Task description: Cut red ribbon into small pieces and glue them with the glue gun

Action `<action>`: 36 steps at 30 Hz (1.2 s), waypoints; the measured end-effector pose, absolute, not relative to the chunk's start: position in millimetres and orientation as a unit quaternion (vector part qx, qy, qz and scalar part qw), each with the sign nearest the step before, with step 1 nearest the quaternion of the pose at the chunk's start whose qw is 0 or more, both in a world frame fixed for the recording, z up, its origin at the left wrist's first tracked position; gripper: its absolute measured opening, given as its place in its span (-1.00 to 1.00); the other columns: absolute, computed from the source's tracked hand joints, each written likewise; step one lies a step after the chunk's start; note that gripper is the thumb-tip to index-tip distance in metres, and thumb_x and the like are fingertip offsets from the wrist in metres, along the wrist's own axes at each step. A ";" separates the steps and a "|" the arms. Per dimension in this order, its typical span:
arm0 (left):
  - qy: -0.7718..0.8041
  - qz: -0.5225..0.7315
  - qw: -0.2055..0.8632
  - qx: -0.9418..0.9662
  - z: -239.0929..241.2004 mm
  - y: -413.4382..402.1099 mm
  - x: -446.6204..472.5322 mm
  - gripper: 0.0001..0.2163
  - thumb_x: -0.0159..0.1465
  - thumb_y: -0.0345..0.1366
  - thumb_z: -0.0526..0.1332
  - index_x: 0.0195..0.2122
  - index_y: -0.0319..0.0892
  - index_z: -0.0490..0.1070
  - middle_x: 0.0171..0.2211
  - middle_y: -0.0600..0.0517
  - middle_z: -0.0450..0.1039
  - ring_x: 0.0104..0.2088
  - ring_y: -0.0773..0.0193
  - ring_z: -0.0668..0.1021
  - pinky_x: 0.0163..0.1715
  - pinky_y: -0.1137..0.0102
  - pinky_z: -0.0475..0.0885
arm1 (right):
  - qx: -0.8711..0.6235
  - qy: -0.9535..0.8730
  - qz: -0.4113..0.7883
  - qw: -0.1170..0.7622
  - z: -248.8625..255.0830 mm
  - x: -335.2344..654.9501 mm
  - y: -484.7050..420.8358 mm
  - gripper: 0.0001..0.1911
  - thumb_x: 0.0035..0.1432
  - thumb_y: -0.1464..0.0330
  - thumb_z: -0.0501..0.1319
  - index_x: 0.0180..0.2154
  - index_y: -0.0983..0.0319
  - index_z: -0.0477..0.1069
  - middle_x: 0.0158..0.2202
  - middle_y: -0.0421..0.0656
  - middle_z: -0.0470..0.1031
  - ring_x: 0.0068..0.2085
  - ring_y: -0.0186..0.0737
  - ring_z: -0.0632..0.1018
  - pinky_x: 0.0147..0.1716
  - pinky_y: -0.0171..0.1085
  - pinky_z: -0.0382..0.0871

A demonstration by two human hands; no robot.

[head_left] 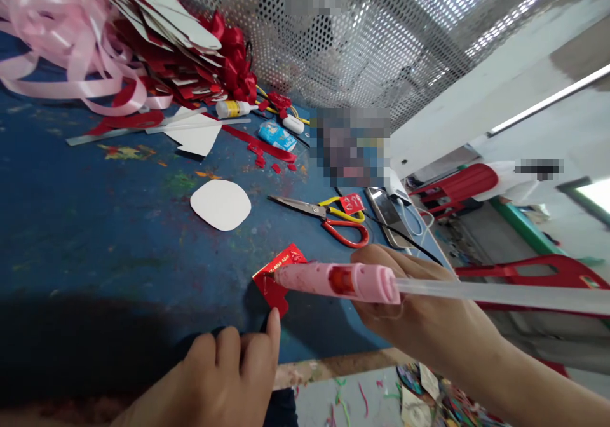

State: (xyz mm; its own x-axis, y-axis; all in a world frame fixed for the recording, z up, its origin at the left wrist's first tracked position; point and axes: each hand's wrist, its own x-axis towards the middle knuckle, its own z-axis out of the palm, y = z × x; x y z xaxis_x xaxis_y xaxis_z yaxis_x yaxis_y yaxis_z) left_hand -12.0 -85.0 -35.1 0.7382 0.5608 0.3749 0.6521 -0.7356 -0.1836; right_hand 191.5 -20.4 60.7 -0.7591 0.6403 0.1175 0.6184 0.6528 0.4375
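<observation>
My right hand is closed around a pink hot glue gun; a long clear glue stick runs out of its back end. The nozzle touches or hovers just over a small red paper piece with gold lettering. My left hand has its fingers curled, and its index fingertip holds the lower corner of that red piece. Its thumb is hidden. Beyond the red piece lies a white rounded paper cutout. Scissors with red and yellow handles lie near my right hand, a red scrap on them.
Pink ribbon and stacked red and white cutouts fill the far left of the blue table. A glue bottle, a blue packet and a phone with cables lie farther back. Perforated metal mesh stands behind.
</observation>
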 end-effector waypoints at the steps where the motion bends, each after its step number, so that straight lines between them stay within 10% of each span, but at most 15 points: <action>1: -0.328 -0.153 0.153 -0.919 -34.9 -84.1 -11.7 -0.56 0.19 -0.12 0.19 -0.01 -0.35 0.38 -0.59 0.15 0.30 -0.69 0.46 0.33 -0.79 0.50 0.11 | 0.341 0.910 0.236 0.022 60.5 191.2 -19.3 -0.68 0.04 0.59 -0.10 -0.62 0.21 0.25 -0.61 -0.20 0.29 -0.62 -0.34 0.38 -0.67 -0.34 0.24; 36: -0.325 -0.154 0.152 -0.920 -31.1 -84.4 -13.3 -0.58 0.20 -0.11 0.17 -0.05 -0.34 0.40 -0.62 0.17 0.27 -0.70 0.43 0.34 -0.79 0.48 0.10 | 0.310 0.913 0.263 0.008 66.0 198.2 -23.9 -0.69 0.01 0.63 -0.08 -0.65 0.21 0.12 -0.64 -0.27 0.19 -0.66 -0.42 0.23 -0.69 -0.38 0.07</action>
State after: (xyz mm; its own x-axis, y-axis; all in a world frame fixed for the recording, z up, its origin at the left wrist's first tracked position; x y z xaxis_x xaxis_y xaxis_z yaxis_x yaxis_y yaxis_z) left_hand -13.3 -84.4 -31.1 0.7404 0.5523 0.3831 0.6461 -0.7420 -0.1791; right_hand 198.2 -23.9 66.0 -0.8077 0.5707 0.1482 0.5620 0.6690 0.4864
